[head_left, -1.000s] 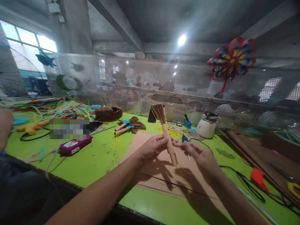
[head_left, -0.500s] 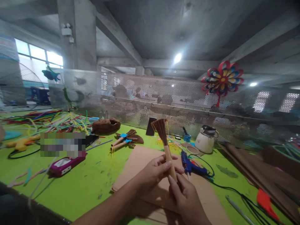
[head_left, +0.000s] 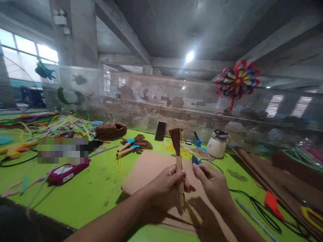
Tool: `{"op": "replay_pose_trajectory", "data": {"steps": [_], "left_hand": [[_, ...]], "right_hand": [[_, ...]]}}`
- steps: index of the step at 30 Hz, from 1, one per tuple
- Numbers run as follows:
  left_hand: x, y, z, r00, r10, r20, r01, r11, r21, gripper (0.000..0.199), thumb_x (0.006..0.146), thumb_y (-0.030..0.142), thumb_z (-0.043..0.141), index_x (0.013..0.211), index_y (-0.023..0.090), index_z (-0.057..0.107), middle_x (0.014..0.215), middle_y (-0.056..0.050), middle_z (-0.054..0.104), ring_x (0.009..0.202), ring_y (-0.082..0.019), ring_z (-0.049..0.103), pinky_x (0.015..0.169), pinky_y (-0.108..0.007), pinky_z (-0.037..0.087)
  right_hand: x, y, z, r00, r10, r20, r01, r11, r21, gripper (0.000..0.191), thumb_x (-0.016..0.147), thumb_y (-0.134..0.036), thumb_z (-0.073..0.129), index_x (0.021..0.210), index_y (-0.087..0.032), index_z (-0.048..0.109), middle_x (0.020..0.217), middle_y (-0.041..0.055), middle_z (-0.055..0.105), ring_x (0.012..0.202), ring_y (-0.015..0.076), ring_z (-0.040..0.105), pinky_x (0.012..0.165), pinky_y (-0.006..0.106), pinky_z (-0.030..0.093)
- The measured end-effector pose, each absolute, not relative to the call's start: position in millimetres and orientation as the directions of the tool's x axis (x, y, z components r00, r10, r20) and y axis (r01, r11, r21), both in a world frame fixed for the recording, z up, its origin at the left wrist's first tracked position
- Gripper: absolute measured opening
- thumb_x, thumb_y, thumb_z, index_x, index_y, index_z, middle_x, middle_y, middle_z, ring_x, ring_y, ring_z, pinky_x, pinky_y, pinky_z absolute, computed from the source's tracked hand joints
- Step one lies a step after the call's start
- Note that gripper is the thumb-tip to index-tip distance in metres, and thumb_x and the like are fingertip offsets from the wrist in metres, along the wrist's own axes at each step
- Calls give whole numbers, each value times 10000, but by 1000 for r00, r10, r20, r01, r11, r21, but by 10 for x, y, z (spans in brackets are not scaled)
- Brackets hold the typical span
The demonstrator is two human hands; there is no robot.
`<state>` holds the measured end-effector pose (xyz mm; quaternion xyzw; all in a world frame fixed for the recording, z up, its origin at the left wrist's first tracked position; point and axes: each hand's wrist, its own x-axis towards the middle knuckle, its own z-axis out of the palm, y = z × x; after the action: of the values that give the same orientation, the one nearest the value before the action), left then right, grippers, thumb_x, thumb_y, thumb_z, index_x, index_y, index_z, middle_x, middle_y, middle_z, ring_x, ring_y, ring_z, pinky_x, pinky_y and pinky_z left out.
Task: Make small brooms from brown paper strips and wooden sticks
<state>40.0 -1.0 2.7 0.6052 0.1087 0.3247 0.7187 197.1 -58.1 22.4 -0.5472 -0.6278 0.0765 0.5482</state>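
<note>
My left hand (head_left: 168,185) is closed around the tan handle of a small whisk-like brush (head_left: 176,141). The brush stands upright, its brown bristles fanned at the top. To its right, my right hand (head_left: 213,183) is off the brush, thumb and index finger apart, with the other fingers partly hidden. It hides most of a blue glue gun (head_left: 195,159); only the nozzle end shows past the thumb, and I cannot make out any contact. Tan sheets (head_left: 141,171) lie under both hands.
Two similar brown-and-tan pieces with blue bands (head_left: 131,146) lie left of the sheets. A phone (head_left: 160,131), a white jug (head_left: 217,146) and a perforated screen (head_left: 156,90) are behind. Black cables (head_left: 257,210) and scissors (head_left: 311,216) are at right, a purple power strip (head_left: 68,173) at left.
My right hand has let go of the brush handle and moved right, in front of the glue gun. My left hand keeps the brush, now more upright. The view has shifted slightly.
</note>
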Motion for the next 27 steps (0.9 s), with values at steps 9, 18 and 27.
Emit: {"op": "replay_pose_trajectory", "data": {"steps": [9,18,27], "left_hand": [[395,-103,-51,902,419,107,-128,21,992,346,862,474,487,809,135,533,791,-110,649,678,-164,614,639,-294,495],[376,-79,-140,931,349,108,-178,177,968,312,850,439,528,822,129,518,772,-91,629,645,-166,613,654,-355,498],[367,-7,-105,936,293,195,-300,374,878,269,825,400,584,881,143,528,724,-53,623,780,-218,645,788,-399,452]], "right_hand": [[2073,-438,558,213,829,516,347,430,-834,283,763,-424,629,692,-150,613,501,-44,467,433,78,401,413,205,316],[2237,-135,892,349,817,458,35,478,-878,284,618,-383,746,610,-155,576,483,-48,507,395,58,376,384,199,255],[2342,-69,634,432,848,308,-86,379,-921,362,515,-403,793,743,-155,662,629,8,623,500,105,516,461,240,417]]}}
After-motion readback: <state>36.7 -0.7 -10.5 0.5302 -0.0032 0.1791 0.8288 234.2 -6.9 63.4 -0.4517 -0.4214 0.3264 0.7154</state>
